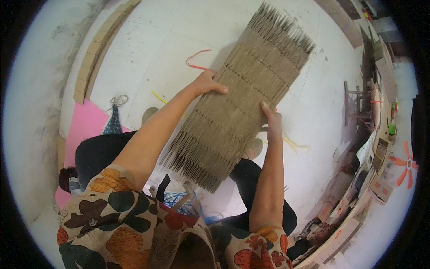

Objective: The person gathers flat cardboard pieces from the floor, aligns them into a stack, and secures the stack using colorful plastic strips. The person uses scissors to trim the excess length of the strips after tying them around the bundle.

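Observation:
A long stack of brown flattened cardboard pieces [244,96] slants across the middle, between my arms. Its layered edges fan out at the far and near ends, and dark crease lines cross its upper half. My left hand [209,84] grips the stack's left side, thumb on top and fingers hidden. Against its right side is my right hand [271,117], thumb lying on the edge and the other fingers largely out of sight. A red strap [196,62] curves on the floor just beyond my left hand.
Yellow straps [295,144] lie on the pale floor, and blue cords [177,198] are bunched between my legs. At the left are a pink sheet [83,127] and a long row of cardboard [101,51]. An orange-bladed fan [406,164] and a wooden stool [356,105] stand at the right.

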The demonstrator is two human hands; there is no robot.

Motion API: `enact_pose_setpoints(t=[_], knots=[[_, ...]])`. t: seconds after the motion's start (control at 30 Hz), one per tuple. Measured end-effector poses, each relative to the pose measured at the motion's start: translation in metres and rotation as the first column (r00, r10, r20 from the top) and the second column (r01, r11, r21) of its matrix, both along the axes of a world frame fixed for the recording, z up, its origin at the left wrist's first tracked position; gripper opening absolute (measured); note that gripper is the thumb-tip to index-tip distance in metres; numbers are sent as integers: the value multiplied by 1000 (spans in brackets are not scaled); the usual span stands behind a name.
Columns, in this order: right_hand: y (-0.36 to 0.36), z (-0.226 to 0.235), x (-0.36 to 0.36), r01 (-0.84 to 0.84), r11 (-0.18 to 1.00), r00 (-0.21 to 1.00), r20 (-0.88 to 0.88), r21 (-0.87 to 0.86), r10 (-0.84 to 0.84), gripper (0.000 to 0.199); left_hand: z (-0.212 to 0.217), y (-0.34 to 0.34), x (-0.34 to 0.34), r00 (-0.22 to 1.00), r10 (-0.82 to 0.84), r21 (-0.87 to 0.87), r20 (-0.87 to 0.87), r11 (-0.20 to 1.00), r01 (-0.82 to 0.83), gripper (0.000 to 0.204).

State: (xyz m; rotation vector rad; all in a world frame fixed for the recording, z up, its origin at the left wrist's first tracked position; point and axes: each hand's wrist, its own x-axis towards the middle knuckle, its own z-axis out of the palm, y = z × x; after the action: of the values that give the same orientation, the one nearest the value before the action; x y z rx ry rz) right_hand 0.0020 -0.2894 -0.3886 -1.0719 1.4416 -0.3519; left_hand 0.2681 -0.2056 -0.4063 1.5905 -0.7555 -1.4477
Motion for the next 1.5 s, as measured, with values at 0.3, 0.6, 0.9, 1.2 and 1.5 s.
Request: enact_pose_setpoints(t=[0.3,0.6,0.9,1.2,1.5], knots=[[-4,-133,-7,-168,985,974,-149,49,173,62,-108,12,-8,985,42,-8,170,999,-41,86],[36,-105,51,-354,878,919,-54,323,391,65,-96,86,39,952,120,46,283,989,-138,92],[-1,-100,32,-536,674,810,87,508,579,69,-86,81,36,985,114,56,131,991,-122,103],[-137,-122,28,-348,901,903,-352,-258,247,70,-101,82,33,986,152,-14,69,988,-152,97],[-203,-103,113,-370,802,771,-637,-469,-17,65,-93,79,33,987,162,41,-17,986,-161,99]])
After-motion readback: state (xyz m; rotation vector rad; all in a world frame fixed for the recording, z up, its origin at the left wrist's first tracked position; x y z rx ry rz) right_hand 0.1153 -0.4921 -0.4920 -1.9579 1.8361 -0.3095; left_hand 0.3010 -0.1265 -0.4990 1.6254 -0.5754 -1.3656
